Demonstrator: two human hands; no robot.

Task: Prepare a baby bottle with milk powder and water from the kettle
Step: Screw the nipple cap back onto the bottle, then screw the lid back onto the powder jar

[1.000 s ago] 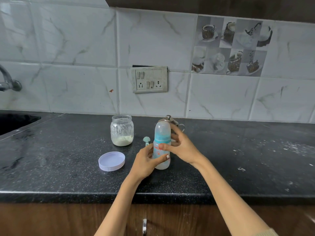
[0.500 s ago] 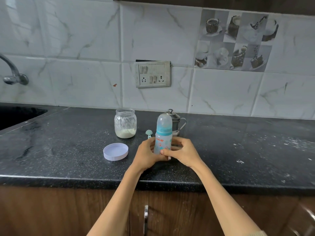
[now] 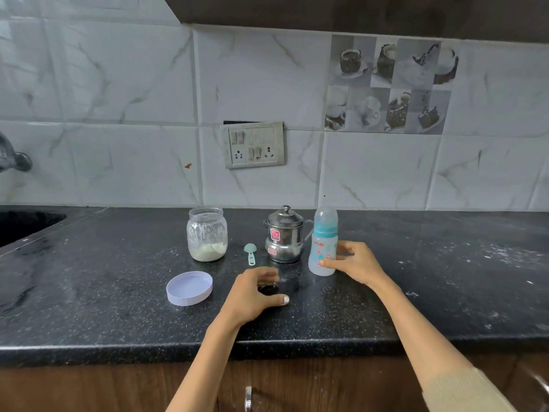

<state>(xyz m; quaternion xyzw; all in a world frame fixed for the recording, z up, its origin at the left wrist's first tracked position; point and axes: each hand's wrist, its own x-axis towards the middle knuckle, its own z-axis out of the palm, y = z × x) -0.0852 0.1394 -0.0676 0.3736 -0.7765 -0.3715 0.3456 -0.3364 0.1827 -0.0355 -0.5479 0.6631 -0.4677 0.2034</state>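
Note:
A baby bottle (image 3: pixel 323 242) with a teal collar and clear cap stands upright on the black counter (image 3: pixel 118 292). My right hand (image 3: pixel 355 263) grips its lower body from the right. My left hand (image 3: pixel 255 292) hovers over the counter in front of the steel kettle (image 3: pixel 283 235), fingers curled and apart, holding nothing. A glass jar (image 3: pixel 207 234) with milk powder at its bottom stands open to the left of the kettle. A small teal scoop (image 3: pixel 250 253) lies between jar and kettle. The jar's lavender lid (image 3: pixel 189 288) lies upside down near my left hand.
A sink (image 3: pixel 23 226) and a tap (image 3: pixel 13 157) are at the far left. A switch and socket plate (image 3: pixel 253 144) is on the tiled wall behind the kettle. White specks are scattered on the counter's right side. A wooden cabinet with a handle (image 3: pixel 248 398) is below the counter edge.
The bottle moved to the right, beside the kettle, and stands there in my right hand alone. My left hand let go of it and dropped toward the counter.

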